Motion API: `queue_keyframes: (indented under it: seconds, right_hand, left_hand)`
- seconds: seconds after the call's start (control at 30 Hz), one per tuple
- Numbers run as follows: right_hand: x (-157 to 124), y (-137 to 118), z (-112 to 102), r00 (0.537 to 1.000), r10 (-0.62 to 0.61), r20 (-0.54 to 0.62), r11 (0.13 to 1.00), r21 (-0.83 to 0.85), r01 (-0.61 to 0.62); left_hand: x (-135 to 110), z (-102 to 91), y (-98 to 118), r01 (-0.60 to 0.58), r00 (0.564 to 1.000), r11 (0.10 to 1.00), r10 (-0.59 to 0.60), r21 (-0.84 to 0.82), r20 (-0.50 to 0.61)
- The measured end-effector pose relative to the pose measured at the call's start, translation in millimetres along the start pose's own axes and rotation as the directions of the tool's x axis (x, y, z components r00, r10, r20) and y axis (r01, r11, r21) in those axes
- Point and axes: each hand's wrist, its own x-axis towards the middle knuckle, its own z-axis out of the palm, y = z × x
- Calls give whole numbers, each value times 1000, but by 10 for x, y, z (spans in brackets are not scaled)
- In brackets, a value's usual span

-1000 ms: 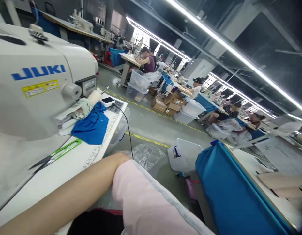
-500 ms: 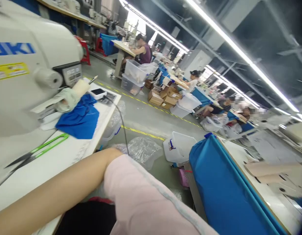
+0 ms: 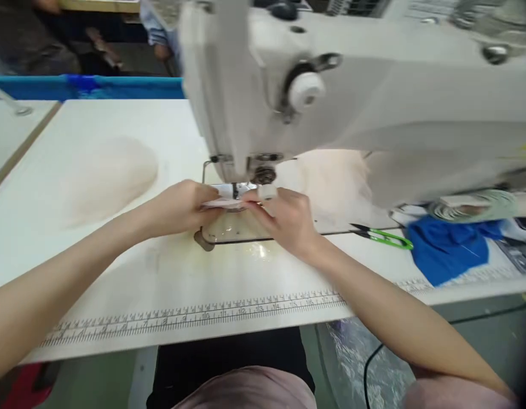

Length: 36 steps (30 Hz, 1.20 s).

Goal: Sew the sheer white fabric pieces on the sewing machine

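Note:
Both of my hands meet just in front of the needle of a white sewing machine [image 3: 374,91]. My left hand [image 3: 190,207] is closed on the left end of a small pale pink piece of fabric [image 3: 222,203]. My right hand [image 3: 288,218] pinches the same piece at its right end, close to the presser foot [image 3: 235,190]. The fabric is stretched between the fingers above the metal needle plate [image 3: 237,230]. Left of my left hand lies a pale, rounded fabric piece [image 3: 113,176]. More pale sheer fabric [image 3: 333,182] rests behind my right hand, under the machine arm.
Green-handled thread snips [image 3: 386,237] and a blue cloth [image 3: 448,247] lie to the right. A ruler scale [image 3: 203,315] runs along the table's front edge. Clear plastic [image 3: 365,358] and a black cable [image 3: 369,363] are below the table at right. Another person's hand [image 3: 163,52] shows across the table.
The view has swung from the aisle and co-workers at the side to the needle area. Both my hands are now visible, holding the pale fabric at the machine.

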Motion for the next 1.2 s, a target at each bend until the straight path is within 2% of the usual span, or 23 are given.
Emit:
queue_keyframes:
  seconds: [0.07, 0.13, 0.23, 0.33, 0.4, 0.47, 0.57, 0.63, 0.7, 0.83, 1.2]
  right_hand:
    - [-15, -15, -25, 999, 35, 22, 999, 28, -35]
    - [-20, -47, -46, 999, 39, 37, 997, 62, -41]
    - [-17, -72, -48, 999, 18, 35, 995, 100, -22]
    - [-25, -70, -56, 999, -11, 34, 993, 121, 6]
    - [-40, -73, -83, 997, -63, 54, 991, 125, 56]
    - [-60, -86, -124, 986, -142, 83, 985, 106, 133]
    - [-82, -117, -184, 946, -297, 132, 955, 57, 292]
    - [-86, -136, -211, 914, -370, 167, 929, 35, 369]
    - [-86, -148, -228, 896, -391, 208, 919, 29, 394]
    - [-82, -152, -236, 889, -390, 240, 919, 48, 390]
    - [-94, -123, -202, 888, -401, 224, 907, -43, 420]
  left_hand:
    - [54, -12, 15, 95, 995, 993, -92, -73, 45]
    - [83, -26, 39, 126, 990, 983, -117, -135, 72]
    - [63, -41, 46, 109, 991, 975, -91, -194, 101]
    - [8, -12, 41, 28, 996, 988, -16, -153, 84]
    - [-46, 53, 59, -60, 998, 998, 60, -8, 12]
    - [-109, 148, 98, -153, 980, 961, 177, 229, -91]
    - [-202, 294, 178, -223, 898, 793, 393, 567, -197]
    - [-250, 362, 232, -199, 856, 707, 463, 679, -231]
    - [-288, 401, 272, -169, 860, 679, 456, 714, -231]
    - [-331, 430, 296, -166, 905, 707, 387, 688, -179]
    - [-282, 424, 218, -156, 895, 747, 383, 647, -227]
